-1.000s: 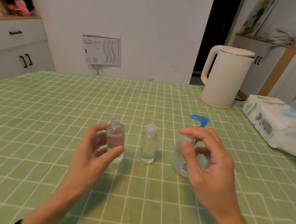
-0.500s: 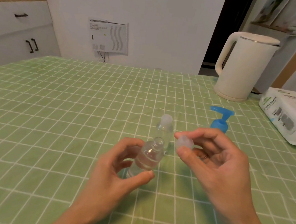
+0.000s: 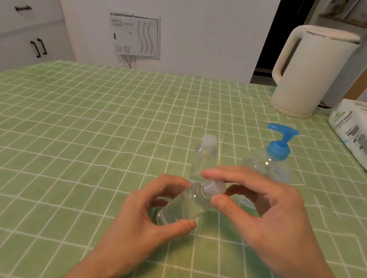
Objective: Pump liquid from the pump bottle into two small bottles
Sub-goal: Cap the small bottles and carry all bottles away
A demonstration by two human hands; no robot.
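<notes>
Two bare hands meet over the middle of the green checked tablecloth (image 3: 66,126), working on one small clear plastic bottle (image 3: 182,206). The left hand (image 3: 146,221) wraps the bottle's body between thumb and curled fingers and holds it off the cloth, tilted, its long axis running from the base at lower left up to the neck at upper right, toward the other hand. The right hand (image 3: 267,215) pinches the bottle's translucent round cap (image 3: 214,187) between thumb and forefinger at the neck; whether the cap is seated or partly threaded cannot be told, and the direction of any turn is not shown. Clear liquid appears to lie inside the held bottle, though its level is hard to read. Just beyond the hands a second small clear bottle with a pale cap (image 3: 205,154) stands upright, and to its right, partly hidden behind the right hand, stands the clear pump bottle with a blue pump head (image 3: 276,153), spout pointing left. The right hand is the nearer one to the pump, so pressing it would likely fall to that hand. Farther off on the right sit a cream electric kettle (image 3: 309,73) and a white pack of tissue paper (image 3: 364,135).
</notes>
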